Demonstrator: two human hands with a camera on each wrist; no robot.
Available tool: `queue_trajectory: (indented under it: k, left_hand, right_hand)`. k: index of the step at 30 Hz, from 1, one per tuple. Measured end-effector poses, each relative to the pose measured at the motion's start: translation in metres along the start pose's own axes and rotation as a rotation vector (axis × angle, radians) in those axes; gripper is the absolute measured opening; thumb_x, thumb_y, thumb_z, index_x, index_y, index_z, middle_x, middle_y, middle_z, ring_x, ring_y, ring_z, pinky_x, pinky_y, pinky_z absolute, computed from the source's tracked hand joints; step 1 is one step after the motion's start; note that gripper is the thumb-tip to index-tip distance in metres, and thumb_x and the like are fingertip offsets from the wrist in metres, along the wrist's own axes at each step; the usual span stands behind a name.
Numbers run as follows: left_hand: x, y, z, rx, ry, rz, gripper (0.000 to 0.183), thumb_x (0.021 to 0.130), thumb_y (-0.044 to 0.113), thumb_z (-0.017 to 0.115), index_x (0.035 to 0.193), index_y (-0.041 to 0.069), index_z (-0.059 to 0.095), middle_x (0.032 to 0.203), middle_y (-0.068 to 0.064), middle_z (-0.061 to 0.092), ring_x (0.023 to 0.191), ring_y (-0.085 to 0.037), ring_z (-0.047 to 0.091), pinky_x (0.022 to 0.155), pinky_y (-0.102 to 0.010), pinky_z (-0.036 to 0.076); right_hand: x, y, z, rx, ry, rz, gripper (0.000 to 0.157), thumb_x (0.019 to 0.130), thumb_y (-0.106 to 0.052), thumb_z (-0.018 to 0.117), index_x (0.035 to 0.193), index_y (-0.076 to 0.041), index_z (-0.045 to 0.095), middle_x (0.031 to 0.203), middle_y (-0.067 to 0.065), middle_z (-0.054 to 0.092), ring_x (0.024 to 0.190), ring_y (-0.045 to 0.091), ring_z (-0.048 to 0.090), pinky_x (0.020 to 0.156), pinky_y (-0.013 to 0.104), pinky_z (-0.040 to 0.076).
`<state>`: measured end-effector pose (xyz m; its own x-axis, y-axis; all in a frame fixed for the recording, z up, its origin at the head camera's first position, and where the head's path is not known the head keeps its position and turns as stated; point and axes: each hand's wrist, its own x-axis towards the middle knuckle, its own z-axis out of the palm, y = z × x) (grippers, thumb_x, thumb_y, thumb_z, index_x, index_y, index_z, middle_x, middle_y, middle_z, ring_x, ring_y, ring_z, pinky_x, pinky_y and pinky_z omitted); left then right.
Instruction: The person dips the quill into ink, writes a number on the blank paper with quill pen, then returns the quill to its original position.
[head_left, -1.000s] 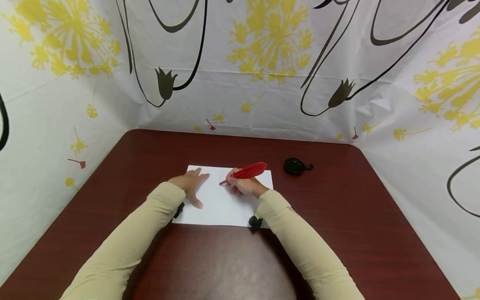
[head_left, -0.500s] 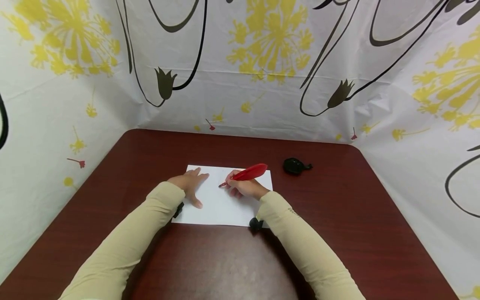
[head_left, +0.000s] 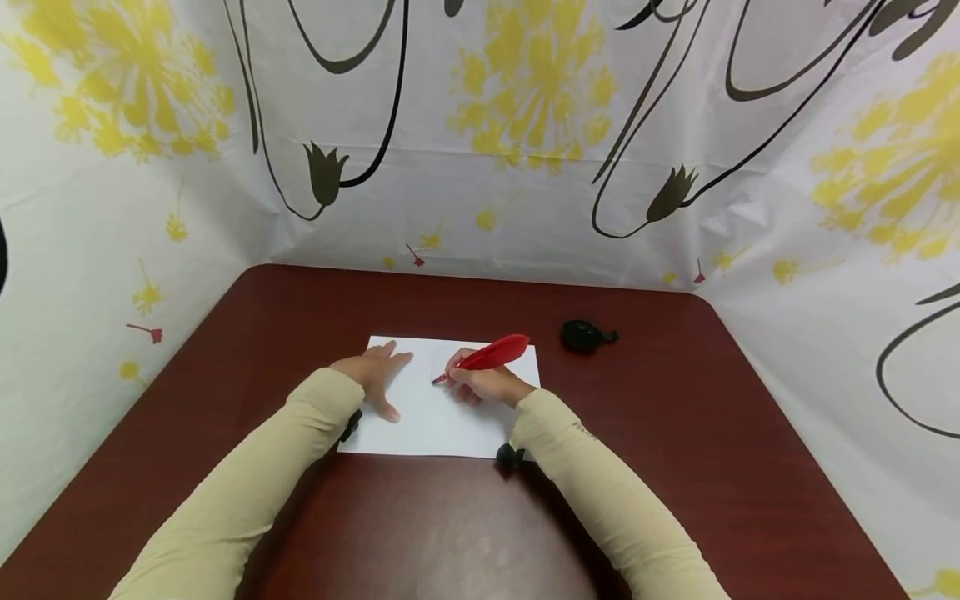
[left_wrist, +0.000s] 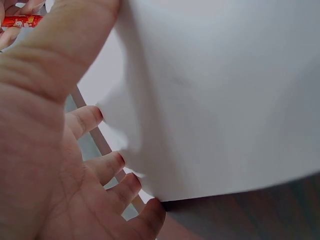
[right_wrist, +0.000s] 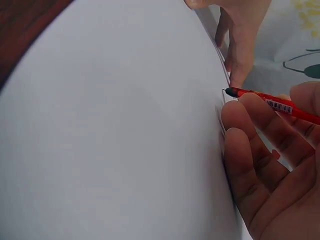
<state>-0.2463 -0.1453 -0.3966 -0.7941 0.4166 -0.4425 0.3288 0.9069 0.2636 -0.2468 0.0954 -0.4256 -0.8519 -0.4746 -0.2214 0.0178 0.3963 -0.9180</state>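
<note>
A white sheet of paper (head_left: 427,429) lies flat on the table. On its left part my left hand (head_left: 372,377) rests with fingers and thumb spread; the left wrist view shows the fingertips (left_wrist: 117,159) at the sheet's edge. My right hand (head_left: 480,381) pinches a red feather pen (head_left: 501,352), its feather leaning up to the right. The dark tip touches or nearly touches the paper. In the right wrist view the red barrel (right_wrist: 280,106) carries a barcode label, and a short dark mark shows by the tip. Faint curved lines are on the sheet near the pen.
Beyond the sheet to the right sits a glossy dark rounded object (head_left: 581,336) with a narrow neck. The reddish-brown table (head_left: 637,433) has rounded far corners. A white patterned cloth (head_left: 420,200) hangs behind it and at both sides.
The pen tip has slid a little toward me along the paper, the right hand moving with it. My left hand stays in place on the sheet. The head view has shifted slightly.
</note>
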Motion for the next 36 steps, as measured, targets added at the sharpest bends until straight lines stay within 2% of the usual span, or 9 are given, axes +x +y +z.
queue_trajectory:
  k: [16, 23, 29, 36]
  left_hand:
    - [0.005, 0.001, -0.003, 0.006, 0.019, -0.006, 0.118, 0.067, 0.051, 0.086, 0.155, 0.009, 0.02, 0.158, -0.025, 0.008, 0.144, -0.042, 0.01, 0.112, -0.057, 0.019]
    - [0.002, -0.002, 0.002, -0.003, 0.004, -0.018, 0.118, 0.067, 0.051, 0.085, 0.156, 0.01, 0.019, 0.159, -0.024, 0.007, 0.144, -0.042, 0.009, 0.111, -0.058, 0.02]
    - [0.003, -0.003, 0.001, -0.004, 0.013, -0.025, 0.119, 0.067, 0.052, 0.085, 0.156, 0.011, 0.018, 0.159, -0.024, 0.006, 0.145, -0.041, 0.008, 0.111, -0.058, 0.019]
    - [0.001, -0.003, 0.001, -0.009, -0.002, 0.002, 0.119, 0.068, 0.051, 0.085, 0.155, 0.008, 0.017, 0.158, -0.027, 0.005, 0.144, -0.044, 0.008, 0.111, -0.058, 0.019]
  right_hand:
    - [-0.005, -0.001, -0.001, 0.018, 0.01, -0.004, 0.012, 0.097, -0.02, 0.058, 0.103, -0.01, 0.061, 0.089, 0.008, 0.067, 0.066, 0.021, 0.064, 0.058, 0.03, 0.053]
    - [-0.006, 0.002, 0.002, 0.015, -0.03, 0.002, 0.013, 0.096, -0.022, 0.059, 0.103, -0.011, 0.061, 0.09, 0.008, 0.067, 0.068, 0.022, 0.065, 0.061, 0.032, 0.055]
    - [-0.007, 0.0, 0.001, 0.012, -0.023, -0.008, 0.012, 0.095, -0.021, 0.059, 0.102, -0.011, 0.061, 0.092, 0.009, 0.068, 0.069, 0.024, 0.066, 0.061, 0.033, 0.055]
    - [-0.012, 0.0, 0.003, 0.016, -0.051, -0.013, 0.013, 0.096, -0.019, 0.059, 0.104, -0.008, 0.06, 0.091, 0.009, 0.068, 0.068, 0.022, 0.065, 0.061, 0.031, 0.055]
